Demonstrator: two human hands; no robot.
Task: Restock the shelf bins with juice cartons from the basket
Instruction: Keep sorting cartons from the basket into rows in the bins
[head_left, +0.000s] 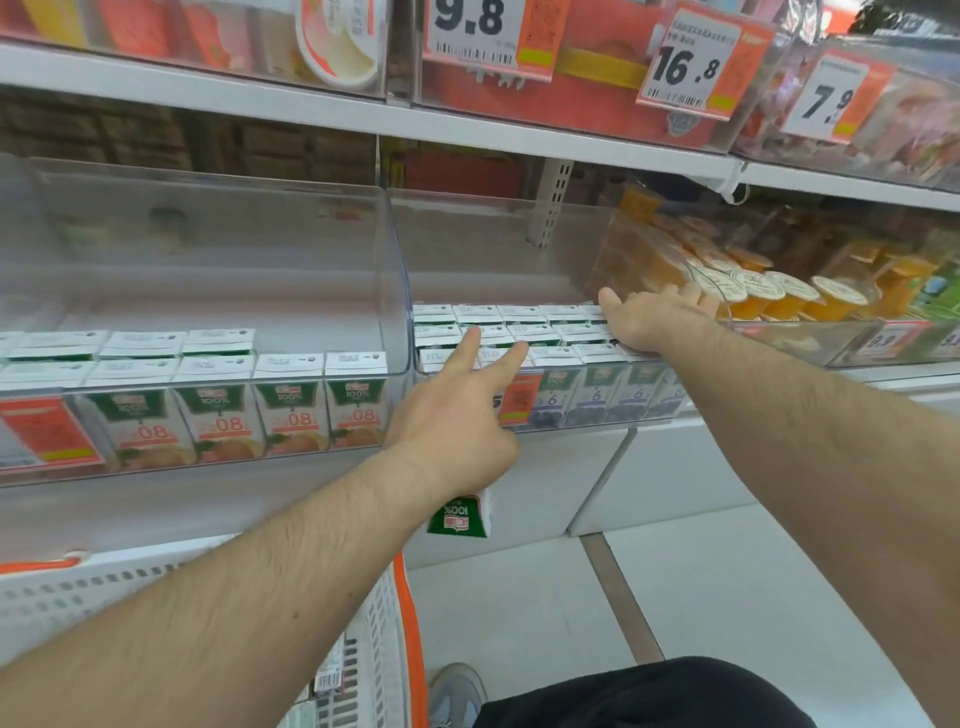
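White plastic basket with orange rim (384, 639) at bottom left of frame, nearest me; contents mostly hidden by my arm. My left hand (457, 426) at centre: two fingers straight, pointing at the carton tops, lower fingers curled round one green-and-white juice carton (460, 517) hanging upside down below the palm. My right hand (654, 317) right of centre, fingers straight, flat on the far-right cartons. Clear plastic middle bin (519, 244) holds blueberry juice cartons (597, 402), three rows deep. Clear left bin (208, 234): orange juice cartons (291, 410), four fronts readable, two rows. Right bin: orange jelly cups (753, 291).
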